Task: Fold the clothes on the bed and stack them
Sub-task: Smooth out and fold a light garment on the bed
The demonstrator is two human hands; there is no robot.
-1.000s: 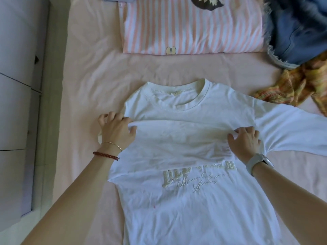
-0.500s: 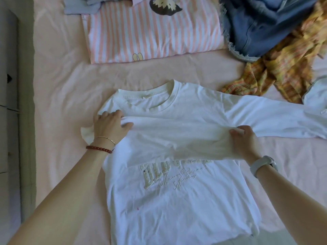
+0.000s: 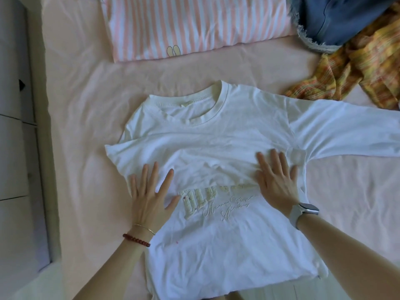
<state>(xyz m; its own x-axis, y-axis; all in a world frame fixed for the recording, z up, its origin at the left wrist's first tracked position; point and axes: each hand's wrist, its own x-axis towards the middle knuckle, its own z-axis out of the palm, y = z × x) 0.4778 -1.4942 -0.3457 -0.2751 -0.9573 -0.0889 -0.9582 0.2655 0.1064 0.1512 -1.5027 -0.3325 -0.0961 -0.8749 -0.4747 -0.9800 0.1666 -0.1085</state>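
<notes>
Grey drawer fronts (image 3: pixel 13 126) left of the pink sheet (image 3: pixel 86 105).

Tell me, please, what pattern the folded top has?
Pink and white stripes, in the head view.

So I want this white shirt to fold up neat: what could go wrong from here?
The fold across the white shirt lies wrinkled between the left hand and right hand, so creases may set. The right sleeve is spread out and could drag askew, perhaps catching the yellow cloth beside it.

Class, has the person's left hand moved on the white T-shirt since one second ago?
Yes. The left hand slid down the white T-shirt, from the sleeve fold toward its embroidered lettering, farther from the collar, opening flat.
</notes>
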